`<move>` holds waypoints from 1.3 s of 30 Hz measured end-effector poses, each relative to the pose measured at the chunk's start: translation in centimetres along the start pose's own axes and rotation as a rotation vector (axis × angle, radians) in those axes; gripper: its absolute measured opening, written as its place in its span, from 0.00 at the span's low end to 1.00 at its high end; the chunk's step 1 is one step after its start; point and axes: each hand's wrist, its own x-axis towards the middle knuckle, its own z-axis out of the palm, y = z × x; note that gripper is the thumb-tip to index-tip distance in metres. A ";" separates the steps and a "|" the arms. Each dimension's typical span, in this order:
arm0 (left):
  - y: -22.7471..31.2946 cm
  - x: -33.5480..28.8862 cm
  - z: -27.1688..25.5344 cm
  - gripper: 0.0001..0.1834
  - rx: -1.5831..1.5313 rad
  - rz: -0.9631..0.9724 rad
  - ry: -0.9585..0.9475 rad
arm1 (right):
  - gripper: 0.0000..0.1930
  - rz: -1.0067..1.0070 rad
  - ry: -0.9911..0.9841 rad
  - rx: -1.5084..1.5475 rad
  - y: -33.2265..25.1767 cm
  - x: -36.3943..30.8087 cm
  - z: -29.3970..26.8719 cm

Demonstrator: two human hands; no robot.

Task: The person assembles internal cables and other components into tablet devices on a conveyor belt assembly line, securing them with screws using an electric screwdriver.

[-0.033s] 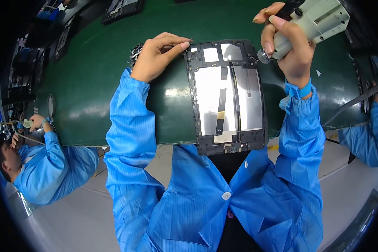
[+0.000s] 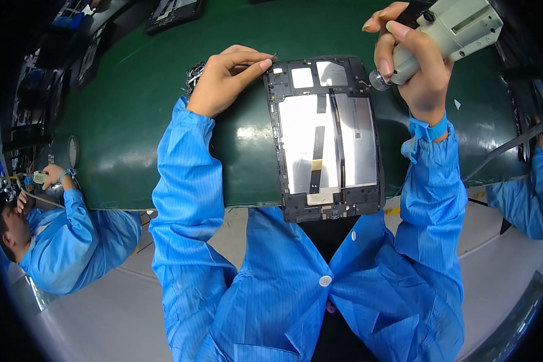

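An opened tablet, its black frame and silver inner plates exposed, lies across the near edge of the table. Dark ribbon cables run along the middle of it. At its far left corner my left hand pinches thumb and forefinger together. A thin dark bit shows at those fingertips, too small to name. My right hand wraps round a pale grey-green power tool with a round metal nose. That nose points at the tablet's far right edge, close beside it; whether they touch I cannot tell.
A cluster of small metallic parts sits behind my left wrist on the green table. Another dark device lies at the far side. One co-worker sits at the left; a blue sleeve shows at the right.
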 end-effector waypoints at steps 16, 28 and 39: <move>0.7 -0.1 2.5 0.13 -0.187 -0.035 -0.128 | 0.09 0.030 -0.135 0.318 0.4 1.7 3.7; 1.3 -1.2 4.5 0.13 -0.183 0.079 -0.162 | 0.12 0.129 -0.158 0.221 1.2 0.7 7.4; 1.4 -1.1 5.5 0.14 -0.220 0.047 -0.152 | 0.12 0.027 -0.139 0.197 1.2 0.6 5.7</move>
